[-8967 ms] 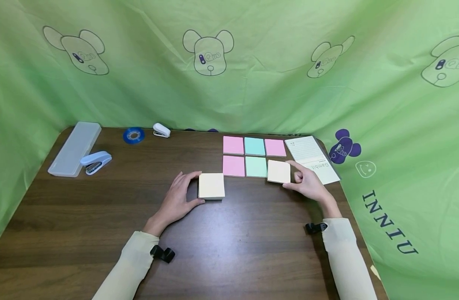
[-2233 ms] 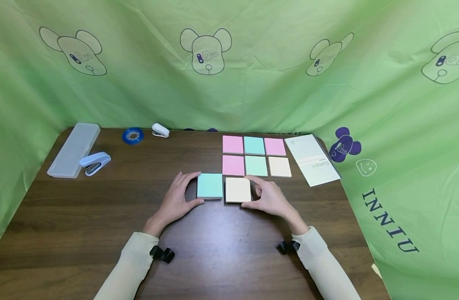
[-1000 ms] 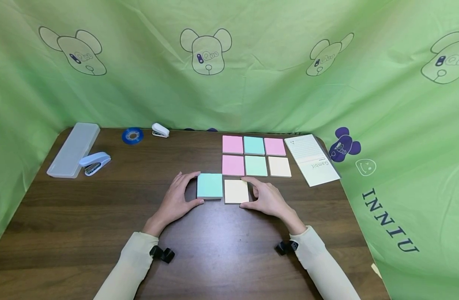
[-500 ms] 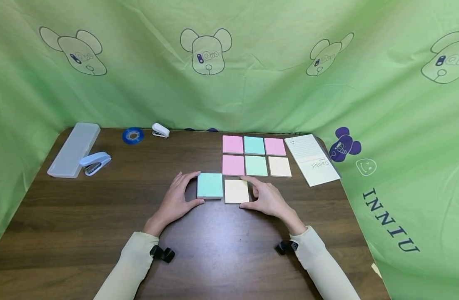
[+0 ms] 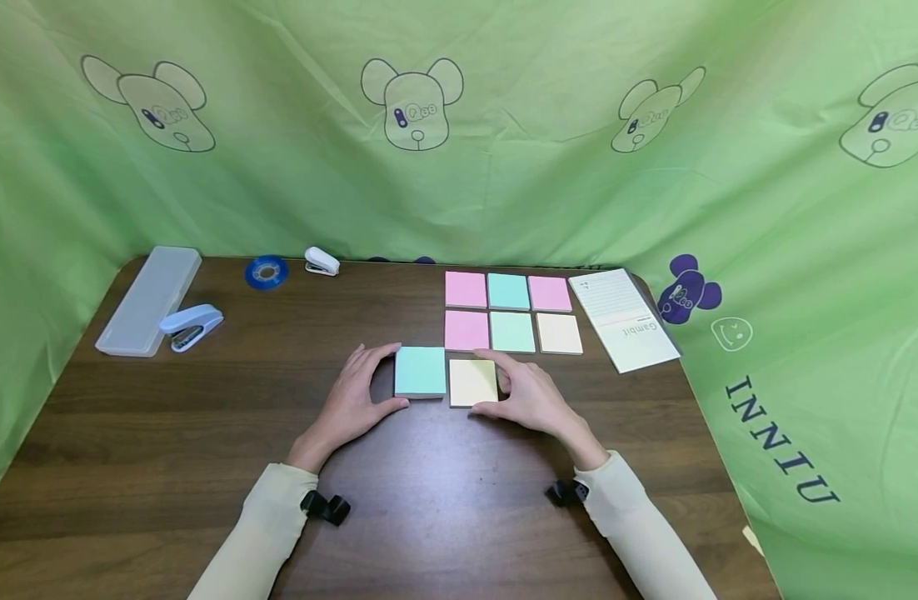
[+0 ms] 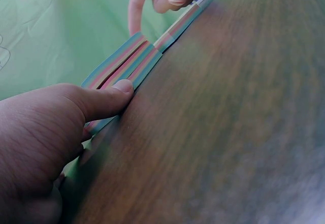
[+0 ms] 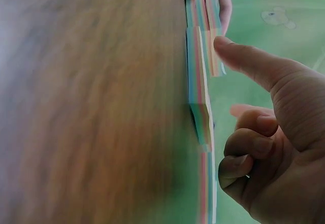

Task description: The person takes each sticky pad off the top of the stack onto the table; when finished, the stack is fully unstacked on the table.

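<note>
My left hand grips the left side of a thick stack of sticky notes with a teal top sheet. In the left wrist view, my thumb presses on the striped teal, pink and cream edge of that stack. Just right of it lies a thinner sticky-note pad, cream on top. My right hand is over the cream pad's right side, index finger and thumb spread. The right wrist view shows the right thumb standing apart from the pad's layered edge, with the other fingers loosely bent.
Behind the hands lie two rows of sticky-note pads: pink, teal, mint and cream. A notebook is beside them. Further left are a small stapler, tape roll, blue stapler and pencil case.
Since nine seconds ago, a cream pad was left in the front row and the left stack's top turned from cream to teal. My right hand set down another cream pad, let go and shifted left.
</note>
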